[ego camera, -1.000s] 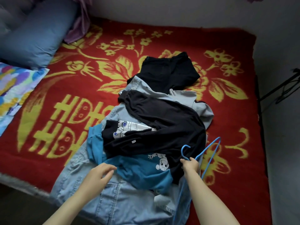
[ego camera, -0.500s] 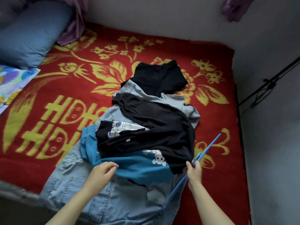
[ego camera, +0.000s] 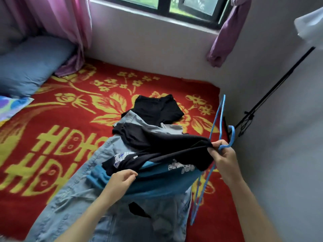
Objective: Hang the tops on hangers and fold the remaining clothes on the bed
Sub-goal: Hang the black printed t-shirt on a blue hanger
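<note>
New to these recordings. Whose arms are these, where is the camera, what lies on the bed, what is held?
No machine: a person's bare arms, filmed by one camera on their head, looking down. On the red blanket lies a clothes pile: denim garment lowest, teal top, black top, a grey piece and a black piece behind. The right hand holds a blue hanger and pinches the black top; the left hand appears to pinch the teal top.

black top (ego camera: 162, 145) raised, stretched above blue shirt (ego camera: 157, 182) | blue hanger (ego camera: 216, 119) upright, right side | denim (ego camera: 73, 198) flat underneath
</note>
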Demonstrator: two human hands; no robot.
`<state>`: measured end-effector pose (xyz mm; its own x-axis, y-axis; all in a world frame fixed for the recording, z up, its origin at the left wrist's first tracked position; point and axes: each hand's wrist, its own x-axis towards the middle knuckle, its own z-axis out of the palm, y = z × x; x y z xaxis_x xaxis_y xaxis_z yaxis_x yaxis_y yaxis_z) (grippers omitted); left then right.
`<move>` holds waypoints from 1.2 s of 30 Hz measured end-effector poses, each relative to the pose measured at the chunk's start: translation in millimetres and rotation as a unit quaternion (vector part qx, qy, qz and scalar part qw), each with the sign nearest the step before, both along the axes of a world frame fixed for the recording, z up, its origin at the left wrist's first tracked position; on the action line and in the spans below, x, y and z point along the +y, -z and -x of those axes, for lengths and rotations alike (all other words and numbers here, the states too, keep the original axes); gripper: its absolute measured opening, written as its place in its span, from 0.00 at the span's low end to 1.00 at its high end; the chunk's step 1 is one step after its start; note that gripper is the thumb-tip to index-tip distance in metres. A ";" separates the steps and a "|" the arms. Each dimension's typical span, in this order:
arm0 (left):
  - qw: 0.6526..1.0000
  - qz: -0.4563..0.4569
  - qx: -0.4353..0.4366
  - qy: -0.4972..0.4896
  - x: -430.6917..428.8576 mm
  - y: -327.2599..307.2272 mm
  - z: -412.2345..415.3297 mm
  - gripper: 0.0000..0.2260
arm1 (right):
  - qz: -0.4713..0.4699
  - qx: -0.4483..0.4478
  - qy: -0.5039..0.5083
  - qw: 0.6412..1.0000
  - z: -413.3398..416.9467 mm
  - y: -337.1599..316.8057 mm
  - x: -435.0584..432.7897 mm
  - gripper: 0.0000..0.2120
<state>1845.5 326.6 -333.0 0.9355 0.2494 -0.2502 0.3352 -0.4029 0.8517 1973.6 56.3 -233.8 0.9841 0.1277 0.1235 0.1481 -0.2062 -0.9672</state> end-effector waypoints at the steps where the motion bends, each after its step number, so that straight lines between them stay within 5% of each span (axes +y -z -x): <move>1: 1.000 0.008 -0.016 -0.004 3.1 -6.5 0.0 0.14 | 0.003 -0.015 -0.018 1.000 1.6 -15.4 0.5 0.13; 7: 0.992 0.017 -0.128 -0.010 9.2 -54.3 -8.4 0.10 | -0.039 -0.093 -0.080 0.992 12.5 -116.8 20.8 0.29; 13: 0.967 0.049 -0.251 0.020 -2.0 -113.5 -15.2 0.08 | -0.025 -0.129 -0.129 0.983 26.8 -168.4 47.3 0.29; 18: 0.945 0.104 -0.304 0.059 -9.6 -138.7 -27.2 0.10 | -0.019 -0.063 -0.168 0.984 33.9 -152.7 51.9 0.29; 26: 0.950 0.142 -0.210 0.184 -40.4 -131.0 -56.6 0.15 | -0.011 -0.011 -0.186 0.982 46.6 -119.1 50.1 0.15; 33: 0.940 0.135 -0.288 0.126 -30.5 -99.1 -51.9 0.03 | 0.018 0.058 -0.157 0.986 54.6 -84.5 22.3 0.12; 36: 0.938 0.084 -0.311 0.130 -18.2 -100.3 -44.7 0.10 | 0.059 0.147 -0.180 0.971 60.4 -57.9 12.1 0.15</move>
